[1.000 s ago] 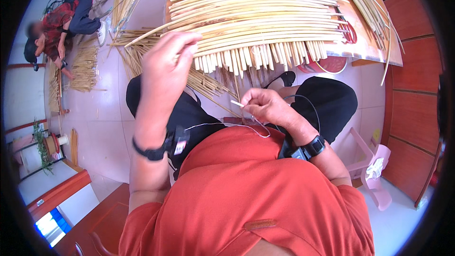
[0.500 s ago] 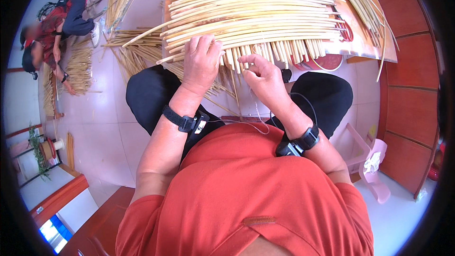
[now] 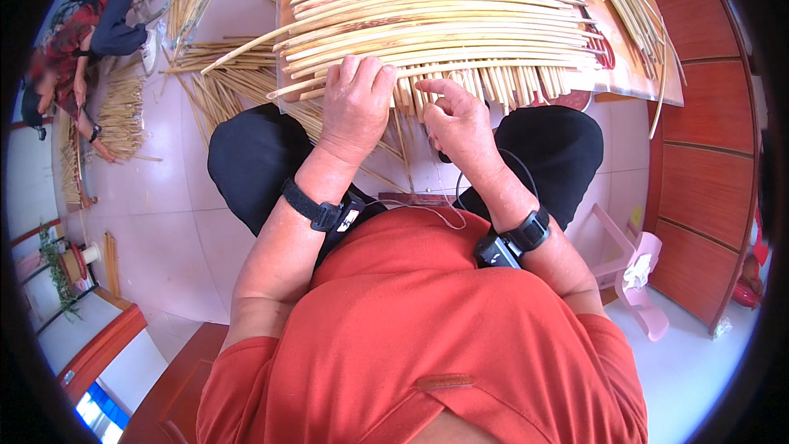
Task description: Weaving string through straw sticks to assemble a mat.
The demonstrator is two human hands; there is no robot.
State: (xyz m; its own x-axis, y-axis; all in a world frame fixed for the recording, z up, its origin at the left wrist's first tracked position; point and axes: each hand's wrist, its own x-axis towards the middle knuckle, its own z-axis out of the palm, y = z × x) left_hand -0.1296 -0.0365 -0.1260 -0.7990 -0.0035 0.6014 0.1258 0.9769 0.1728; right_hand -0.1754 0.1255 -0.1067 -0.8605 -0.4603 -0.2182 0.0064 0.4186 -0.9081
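Observation:
Long pale peeled sticks (image 3: 444, 13) lie side by side across a table, with the ends of a crosswise layer of sticks (image 3: 509, 82) jutting out below them. At the near edge, my left hand (image 3: 357, 111) is closed over the nearest long stick (image 3: 300, 88), its fingertips bent over the top. Just right of it, my right hand (image 3: 460, 119) has its index finger reaching toward the stick ends, the other fingers curled in. A thin string (image 3: 448, 189) trails down from that hand toward my lap; the exact pinch is hidden.
Loose sticks (image 3: 226, 74) are spread on the tiled floor at left, near another person (image 3: 74, 58) bending over a stick bundle (image 3: 121, 119). More sticks (image 3: 620, 13) rest at the table's right, beside red-handled scissors (image 3: 606, 50). A pink plastic stool (image 3: 637, 280) stands at right.
My right hand has tightened its curl and drawn slightly down from the stick edge. The small string loop above it no longer shows. My left hand keeps its hold; the whole view has shifted slightly.

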